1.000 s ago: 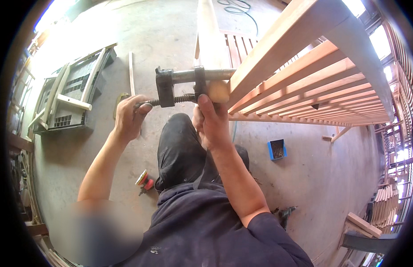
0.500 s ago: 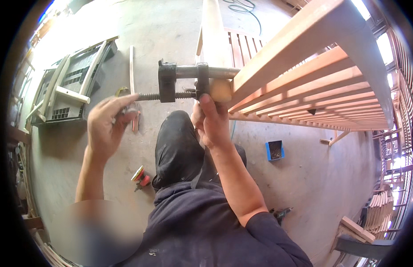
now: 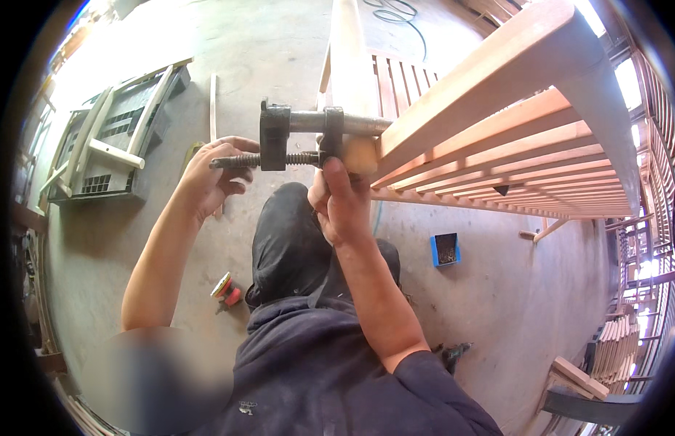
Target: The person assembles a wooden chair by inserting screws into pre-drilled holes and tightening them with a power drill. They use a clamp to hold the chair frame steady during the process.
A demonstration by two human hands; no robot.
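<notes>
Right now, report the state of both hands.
Left hand: loosely open at the screw of the clamp.
Right hand: closed, holding the clamp near the wooden piece.

strong glare (image 3: 166,40) whitens the grey floor (image 3: 512,298) toward the upper left.

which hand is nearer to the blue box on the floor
Right. The right hand, at the clamp, is up and left of the blue box in the picture; the left hand, by the outer end of the clamp's screw, is farther left.
</notes>
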